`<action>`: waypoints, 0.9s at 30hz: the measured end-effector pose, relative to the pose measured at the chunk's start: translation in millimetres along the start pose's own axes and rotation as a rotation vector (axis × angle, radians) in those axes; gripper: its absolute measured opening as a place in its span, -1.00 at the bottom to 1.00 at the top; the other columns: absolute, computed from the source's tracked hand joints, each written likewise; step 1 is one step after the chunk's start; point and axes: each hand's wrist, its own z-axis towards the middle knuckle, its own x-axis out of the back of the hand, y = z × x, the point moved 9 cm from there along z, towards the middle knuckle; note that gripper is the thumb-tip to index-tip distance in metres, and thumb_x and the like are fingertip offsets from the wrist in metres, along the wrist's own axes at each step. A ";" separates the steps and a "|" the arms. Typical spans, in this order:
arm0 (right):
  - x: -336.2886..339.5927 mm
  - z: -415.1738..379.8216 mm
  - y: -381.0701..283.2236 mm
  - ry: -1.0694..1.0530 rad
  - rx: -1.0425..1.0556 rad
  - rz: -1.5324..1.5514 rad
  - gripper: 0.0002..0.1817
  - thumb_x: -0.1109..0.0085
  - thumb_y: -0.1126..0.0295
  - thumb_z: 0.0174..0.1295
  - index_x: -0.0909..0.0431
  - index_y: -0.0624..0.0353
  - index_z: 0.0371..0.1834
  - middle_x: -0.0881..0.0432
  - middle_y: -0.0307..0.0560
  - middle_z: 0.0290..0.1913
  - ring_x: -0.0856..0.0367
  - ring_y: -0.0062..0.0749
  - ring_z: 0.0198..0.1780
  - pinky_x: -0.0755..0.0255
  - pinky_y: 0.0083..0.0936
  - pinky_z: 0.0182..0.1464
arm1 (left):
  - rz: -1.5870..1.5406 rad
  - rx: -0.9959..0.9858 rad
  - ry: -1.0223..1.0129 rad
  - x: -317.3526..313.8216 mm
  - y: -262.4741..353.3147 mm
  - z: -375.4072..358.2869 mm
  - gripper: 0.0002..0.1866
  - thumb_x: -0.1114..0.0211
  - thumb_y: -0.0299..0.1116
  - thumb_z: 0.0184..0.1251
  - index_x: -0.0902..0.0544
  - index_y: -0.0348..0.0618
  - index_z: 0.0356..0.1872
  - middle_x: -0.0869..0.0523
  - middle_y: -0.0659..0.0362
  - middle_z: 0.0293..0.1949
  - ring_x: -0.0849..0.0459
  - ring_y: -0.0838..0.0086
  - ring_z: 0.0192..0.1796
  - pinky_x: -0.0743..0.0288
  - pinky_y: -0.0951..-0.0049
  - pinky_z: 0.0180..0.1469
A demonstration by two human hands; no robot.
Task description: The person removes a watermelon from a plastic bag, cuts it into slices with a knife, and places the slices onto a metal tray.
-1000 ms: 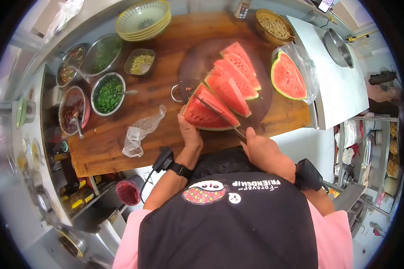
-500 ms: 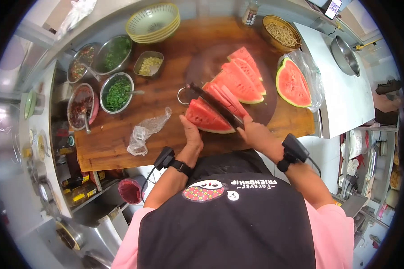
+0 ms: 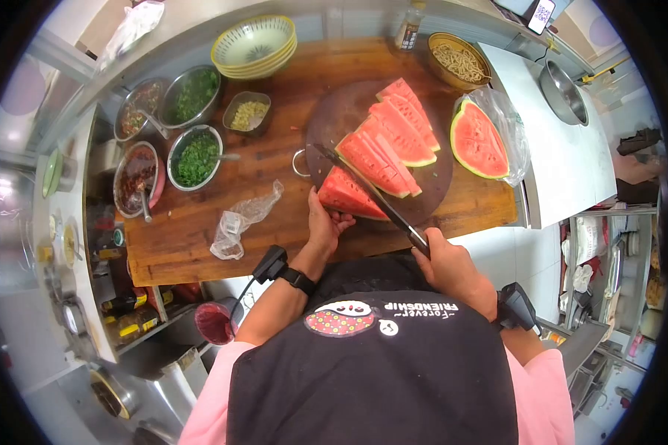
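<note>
My right hand (image 3: 453, 268) grips the black handle of a long kitchen knife (image 3: 378, 196), its blade slanting up and left along the cut side of a watermelon piece. That watermelon piece (image 3: 343, 194) lies at the near edge of a round dark cutting board (image 3: 326, 119). Around its near left end, my left hand (image 3: 326, 224) holds it with curled fingers. Beyond the blade, several cut watermelon slices (image 3: 375, 157) lean together, and more slices (image 3: 404, 126) lie behind them. A larger watermelon piece (image 3: 480, 141) rests on plastic wrap to the right.
Bowls of chopped greens (image 3: 194, 159), red sauce (image 3: 137, 178) and chopped garlic (image 3: 247, 113) stand at the left. Crumpled plastic (image 3: 241, 222) lies on the wooden table (image 3: 178, 256). Stacked bowls (image 3: 254, 46), a bottle (image 3: 410, 28) and a noodle bowl (image 3: 456, 59) line the back.
The knife has slid toward me and right, with my right hand lower. Freshly cut slices now lean away from the blade. My left hand has shifted slightly right along the smaller remaining piece.
</note>
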 end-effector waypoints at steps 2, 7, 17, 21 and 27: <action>-0.4 -1.9 -0.1 -0.011 -0.015 -0.010 -0.73 -0.04 0.30 0.13 -0.20 0.22 -0.32 -0.51 0.17 -0.54 -0.49 0.11 -0.52 -0.39 -0.15 -0.51 | -0.006 -0.002 -0.022 -0.3 -0.2 -0.1 -0.46 0.21 0.25 0.18 -0.44 -0.03 -0.27 -0.33 0.28 -0.64 -0.44 0.46 -0.59 -0.50 0.35 -0.45; -1.9 -1.2 -2.6 -0.053 -0.014 -0.088 -0.73 -0.04 0.29 0.13 -0.19 0.21 -0.33 -0.51 0.16 -0.53 -0.50 0.07 -0.52 -0.39 -0.16 -0.52 | -0.013 0.007 -0.055 0.6 -0.5 -0.8 -0.43 0.21 0.24 0.19 -0.38 -0.03 -0.09 -0.34 0.26 -0.61 -0.43 0.47 -0.57 -0.48 0.34 -0.44; -2.6 14.2 -5.3 -0.138 -0.013 -0.113 -0.72 -0.02 0.29 0.14 -0.19 0.25 -0.33 -0.50 0.17 -0.56 -0.49 0.13 -0.50 -0.37 -0.14 -0.50 | 0.217 -0.285 0.009 15.6 23.7 -8.0 -0.62 0.24 -0.05 0.35 -0.32 -0.07 -0.02 -0.36 0.26 -0.55 -0.43 0.56 -0.51 -0.43 0.55 -0.44; -2.6 19.3 -8.4 -0.233 -0.063 -0.101 -0.73 0.00 0.30 0.14 -0.19 0.27 -0.33 -0.50 0.22 -0.56 -0.49 0.17 -0.47 -0.36 -0.09 -0.45 | 0.161 -0.301 0.132 15.8 27.3 -15.6 -0.74 0.15 -0.13 0.32 -0.40 -0.05 -0.23 -0.43 0.26 -0.41 -0.44 0.56 -0.33 -0.42 0.48 -0.33; -17.1 29.1 -0.3 -0.320 -0.086 -0.058 -0.74 0.04 0.33 0.16 -0.19 0.32 -0.33 -0.50 0.28 -0.55 -0.48 0.21 -0.45 -0.34 -0.04 -0.41 | 0.118 -0.283 0.085 11.9 26.4 -9.5 -0.77 0.19 -0.19 0.32 -0.36 -0.08 -0.30 -0.47 0.23 -0.39 -0.46 0.55 -0.36 -0.41 0.52 -0.31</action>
